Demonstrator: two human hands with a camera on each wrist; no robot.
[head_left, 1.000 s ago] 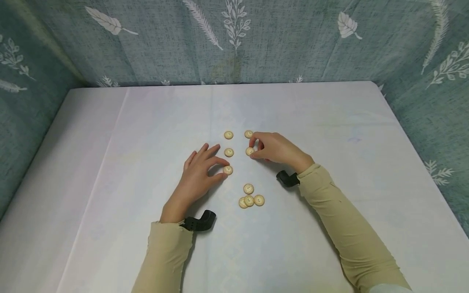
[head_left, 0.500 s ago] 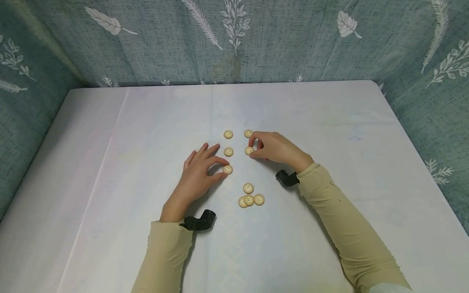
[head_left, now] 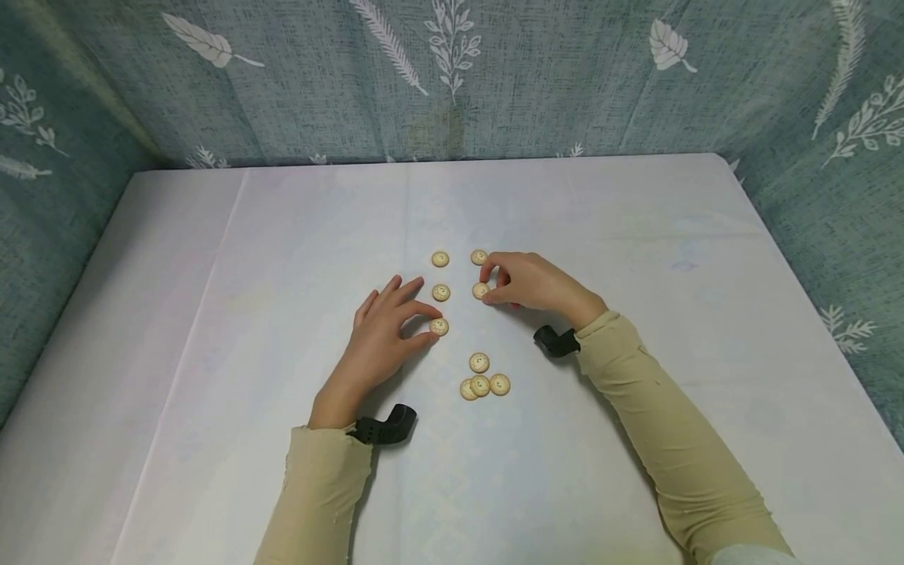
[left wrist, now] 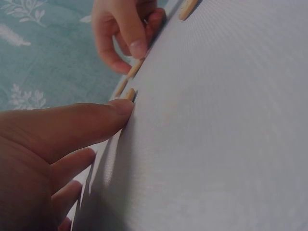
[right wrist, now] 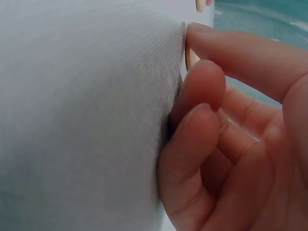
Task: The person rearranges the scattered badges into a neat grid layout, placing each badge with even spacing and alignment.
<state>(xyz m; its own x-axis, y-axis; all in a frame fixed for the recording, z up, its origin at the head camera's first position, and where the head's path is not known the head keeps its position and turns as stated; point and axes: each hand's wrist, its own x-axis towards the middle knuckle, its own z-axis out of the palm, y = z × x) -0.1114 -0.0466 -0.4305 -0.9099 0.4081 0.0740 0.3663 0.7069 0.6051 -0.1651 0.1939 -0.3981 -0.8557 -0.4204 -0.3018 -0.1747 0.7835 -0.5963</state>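
Between thumb and index finger, my left hand (head_left: 384,333) pinches a round wooden button (head_left: 439,326) lying on the table; its other fingers are spread. My right hand (head_left: 533,284) pinches another button (head_left: 481,291) by its edges, and in the right wrist view that button (right wrist: 192,58) shows partly behind the fingertips. Just beyond the right index finger lies a further button (head_left: 479,256). The left column also has a middle button (head_left: 441,293) and a far button (head_left: 440,259), both untouched. In the left wrist view the left thumb covers most of its button (left wrist: 130,94).
Nearer the body lies a small group of buttons: one at the top (head_left: 479,362), one at the right (head_left: 500,384), and one (head_left: 480,385) overlapping its left neighbour (head_left: 468,390). A pale cloth covers the table (head_left: 282,235). Green leaf-patterned curtains (head_left: 523,78) hang around it.
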